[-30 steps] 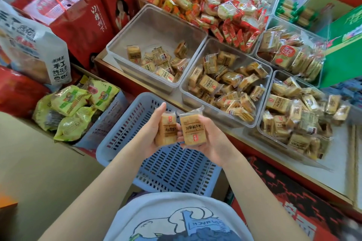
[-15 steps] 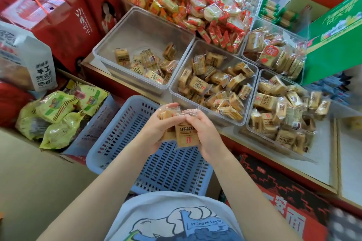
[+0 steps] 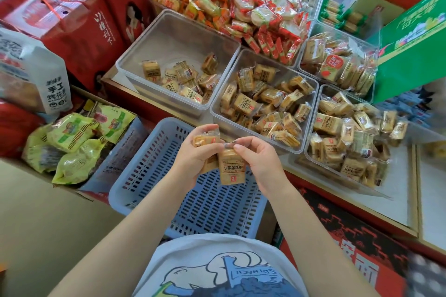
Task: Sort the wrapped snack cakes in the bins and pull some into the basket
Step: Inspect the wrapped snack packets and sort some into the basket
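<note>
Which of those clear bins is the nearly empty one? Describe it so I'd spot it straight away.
Start at the blue basket. Just beyond it three clear bins of tan snack cakes stand in a row. It is the leftmost bin, beside the red bags: mostly bare floor, a few cakes.

Bright even daylight, soft shadows, wide-angle bowing, corners blurred (lower right worst)

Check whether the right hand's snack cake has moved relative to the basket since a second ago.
Yes. The snack cake in the right hand now hangs upright over the blue basket, pinched by its top.
</note>
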{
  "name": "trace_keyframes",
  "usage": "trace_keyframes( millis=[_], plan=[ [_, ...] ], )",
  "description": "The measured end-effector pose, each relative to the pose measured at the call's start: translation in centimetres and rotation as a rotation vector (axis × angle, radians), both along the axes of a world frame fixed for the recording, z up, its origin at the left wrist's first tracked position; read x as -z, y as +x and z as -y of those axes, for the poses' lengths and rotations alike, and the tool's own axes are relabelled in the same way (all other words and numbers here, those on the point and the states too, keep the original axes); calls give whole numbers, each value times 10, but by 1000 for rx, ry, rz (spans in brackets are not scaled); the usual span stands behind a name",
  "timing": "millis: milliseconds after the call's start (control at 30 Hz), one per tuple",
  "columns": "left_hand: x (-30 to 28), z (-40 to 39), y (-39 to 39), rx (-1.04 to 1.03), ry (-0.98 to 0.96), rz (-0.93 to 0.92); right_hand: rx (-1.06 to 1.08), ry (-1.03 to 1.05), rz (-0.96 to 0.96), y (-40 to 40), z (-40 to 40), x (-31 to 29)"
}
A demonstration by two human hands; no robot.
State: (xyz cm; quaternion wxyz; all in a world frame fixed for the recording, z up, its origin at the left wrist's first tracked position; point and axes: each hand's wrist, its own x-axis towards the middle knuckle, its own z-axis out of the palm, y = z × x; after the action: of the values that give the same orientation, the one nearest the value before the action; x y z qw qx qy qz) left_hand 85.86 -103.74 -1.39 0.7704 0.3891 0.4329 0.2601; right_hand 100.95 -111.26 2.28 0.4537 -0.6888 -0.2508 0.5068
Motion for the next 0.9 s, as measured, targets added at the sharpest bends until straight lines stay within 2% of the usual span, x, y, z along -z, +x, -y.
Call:
trace_keyframes(
  millis=[200,333,467,600,767,900],
  plan=[
    [-7,1,-2,128,147,56,93,-3,12,0,3,-1],
    [-11,2,3,61,201,14,150,5,5,-3,1,1],
    [-11,-1,2,-20,49,54,166,-16,-23,-3,-1,1],
    [-11,-2,4,0,-52,47,251,6,-12,-4,0,1],
    [-15,1,7,177,-60,-14,273,46,12,-3,-4,-2],
    [-19,5,9,270,-70,-10,301,-9,7,-1,-8,-3]
  ],
)
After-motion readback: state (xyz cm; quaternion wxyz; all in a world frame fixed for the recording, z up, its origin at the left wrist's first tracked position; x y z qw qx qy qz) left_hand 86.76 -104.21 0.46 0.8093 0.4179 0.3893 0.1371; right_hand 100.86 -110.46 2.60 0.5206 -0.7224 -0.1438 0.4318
